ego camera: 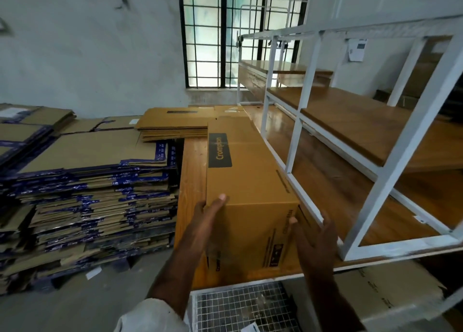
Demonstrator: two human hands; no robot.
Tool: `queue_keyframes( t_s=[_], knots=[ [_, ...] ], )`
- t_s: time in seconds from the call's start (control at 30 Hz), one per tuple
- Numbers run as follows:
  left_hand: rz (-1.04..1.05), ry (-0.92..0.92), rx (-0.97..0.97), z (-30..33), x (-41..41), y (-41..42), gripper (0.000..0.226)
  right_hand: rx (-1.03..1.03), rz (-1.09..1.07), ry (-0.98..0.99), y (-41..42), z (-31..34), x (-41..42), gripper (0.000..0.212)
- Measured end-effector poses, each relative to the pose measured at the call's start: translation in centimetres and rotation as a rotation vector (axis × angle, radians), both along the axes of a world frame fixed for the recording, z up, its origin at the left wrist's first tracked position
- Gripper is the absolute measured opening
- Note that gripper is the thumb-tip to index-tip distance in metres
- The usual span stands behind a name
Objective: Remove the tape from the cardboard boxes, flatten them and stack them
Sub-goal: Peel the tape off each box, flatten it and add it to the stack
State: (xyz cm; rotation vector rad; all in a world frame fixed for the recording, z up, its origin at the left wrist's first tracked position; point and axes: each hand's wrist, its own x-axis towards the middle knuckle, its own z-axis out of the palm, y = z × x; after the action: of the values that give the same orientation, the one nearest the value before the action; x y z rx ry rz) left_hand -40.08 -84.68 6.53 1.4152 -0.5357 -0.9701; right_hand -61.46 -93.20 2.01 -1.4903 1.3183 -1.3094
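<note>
Both hands are laid flat-fingered against the long cardboard box [250, 181]: left hand [209, 211] on its left side, right hand [314, 241] on its right. Box is stood on the wooden table [193, 171], beside the white rack [300, 121].

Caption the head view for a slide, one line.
Both hands, left hand and right hand, hold a long cardboard box on a wooden table beside flattened stacks.

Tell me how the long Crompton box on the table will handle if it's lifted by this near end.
The Crompton box probably stays stiff: its edges look crisp. Being long, it may sag or swing at the far end. Both hands, left and right, flank it, suggesting bulk more than weight.
</note>
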Motion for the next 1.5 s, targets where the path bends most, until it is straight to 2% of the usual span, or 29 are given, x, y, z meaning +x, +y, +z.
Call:
queue_keyframes(
  t_s=[0.07, 0.13, 0.2, 0.33, 0.43, 0.6, 0.77, 0.83, 0.9, 1.0, 1.03, 1.1, 1.17, 1.23, 1.27, 1.37, 1.5],
  knots=[
    [0.033, -0.001, 0.003, -0.2, -0.6, -0.1, 0.086, 0.060, 0.162, 0.018, -1.2, 0.4, -0.4, 0.091],
    [0.068, -0.011, -0.015, 0.2, -1.3, 0.1, 0.089, 0.085, 0.263, 0.073, -1.6, 0.5, -0.5, 0.095],
    [0.099, -0.025, -0.015, 0.1, -1.5, 0.0, 0.099, 0.113, 0.303, 0.102, -2.0, 0.0, -0.4, 0.102],
    [0.096, -0.073, -0.008, -0.2, -1.9, 0.2, 0.114, 0.123, 0.382, 0.056, -1.9, -0.7, -0.7, 0.097],
    [0.104, -0.076, -0.038, -0.1, -2.3, 0.5, 0.106, 0.142, 0.432, 0.055, -1.9, -0.6, -0.9, 0.100],
    [0.130, -0.081, 0.015, 0.2, -3.0, 0.5, 0.100, 0.128, 0.464, 0.084, -1.7, 0.1, -1.0, 0.072],
    [0.201, -0.076, 0.054, 0.1, -3.4, 0.2, 0.102, 0.241, 0.540, 0.137, -3.2, 0.8, -2.0, 0.074],
    [0.221, -0.061, 0.081, 0.1, -3.4, 0.2, 0.102, 0.298, 0.602, 0.164, -4.1, 2.2, -2.4, 0.068],
    [0.250, -0.090, 0.134, 0.7, -3.0, 0.1, 0.086, 0.332, 0.656, 0.202, -5.4, 3.7, -2.4, 0.062],
    [0.211, -0.322, 0.178, 2.7, -1.5, -0.7, 0.034, 0.353, 0.666, 0.268, -7.7, 5.6, -1.6, 0.092],
    [0.194, -0.429, 0.197, 3.5, -1.1, -1.1, 0.027, 0.342, 0.664, 0.290, -8.3, 5.9, -1.2, 0.093],
    [0.133, -0.608, 0.274, 5.0, -0.5, -1.9, 0.025, 0.331, 0.708, 0.296, -9.1, 6.5, -0.6, 0.076],
    [0.074, -0.754, 0.376, 6.3, -0.3, -2.3, 0.029, 0.367, 0.769, 0.273, -8.9, 6.7, 0.3, 0.066],
    [0.055, -0.852, 0.498, 7.1, 0.6, -2.6, 0.034, 0.402, 0.835, 0.268, -7.4, 6.4, 1.3, 0.067],
    [0.048, -0.886, 0.577, 7.4, 1.3, -2.7, 0.044, 0.416, 0.876, 0.249, -6.2, 6.2, 1.9, 0.068],
    [-0.005, -1.023, 0.801, 7.9, 3.3, -3.2, 0.091, 0.432, 1.057, 0.228, -1.4, 5.2, 3.5, 0.078],
    [-0.190, -1.098, 0.880, 8.4, 3.3, -3.8, 0.123, 0.271, 1.305, 0.317, 3.6, 2.4, 8.9, 0.062]
  ],
)
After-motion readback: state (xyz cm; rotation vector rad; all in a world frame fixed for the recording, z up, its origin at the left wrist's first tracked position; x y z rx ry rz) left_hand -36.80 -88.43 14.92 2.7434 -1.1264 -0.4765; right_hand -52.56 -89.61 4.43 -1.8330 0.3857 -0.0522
